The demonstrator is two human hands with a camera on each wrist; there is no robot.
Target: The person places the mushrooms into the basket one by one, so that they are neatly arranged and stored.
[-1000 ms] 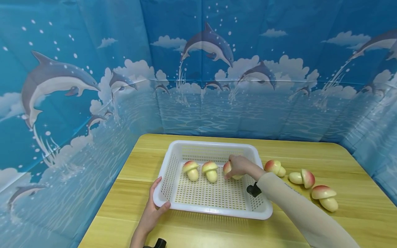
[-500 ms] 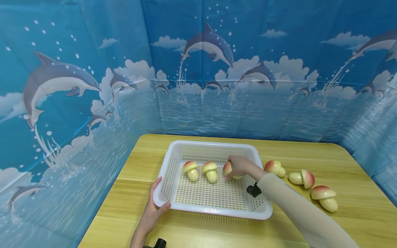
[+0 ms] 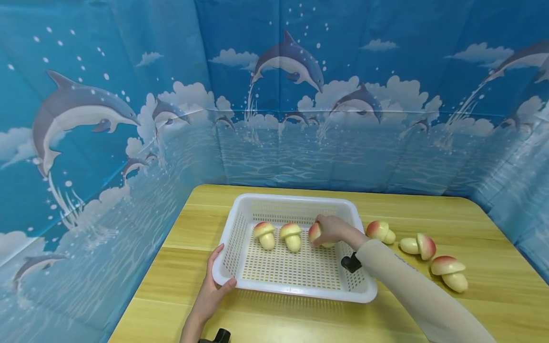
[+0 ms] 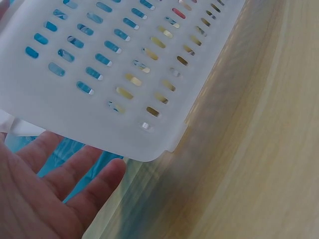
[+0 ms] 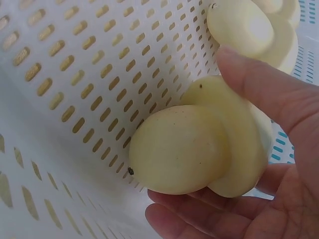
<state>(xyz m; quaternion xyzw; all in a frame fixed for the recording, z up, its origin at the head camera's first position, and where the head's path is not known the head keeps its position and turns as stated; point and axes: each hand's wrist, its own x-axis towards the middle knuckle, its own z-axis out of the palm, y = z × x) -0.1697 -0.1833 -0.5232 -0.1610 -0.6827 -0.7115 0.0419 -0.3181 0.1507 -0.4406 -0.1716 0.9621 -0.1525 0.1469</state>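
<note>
A white plastic basket (image 3: 296, 294) with slotted walls sits on the table. My left hand (image 3: 210, 290) holds its near left corner, thumb over the rim and fingers along the outer side; in the left wrist view those fingers (image 4: 99, 184) reach under the rim. Inside the basket, my right hand (image 3: 332, 231) grips a toy mushroom (image 5: 179, 149) with a red and cream cap, thumb on one side and fingers under the other. To its left lie two more mushrooms, a middle one (image 3: 293, 238) and a left one (image 3: 264, 236), caps pointing away. My hand hides part of the gripped mushroom.
Right of the basket, three more toy mushrooms lie on the wooden table (image 3: 171, 281): one near the rim (image 3: 379, 231), one on its side (image 3: 418, 246), one closer to me (image 3: 449, 273). A blue dolphin-print curtain (image 3: 274, 143) stands behind the table and at its sides.
</note>
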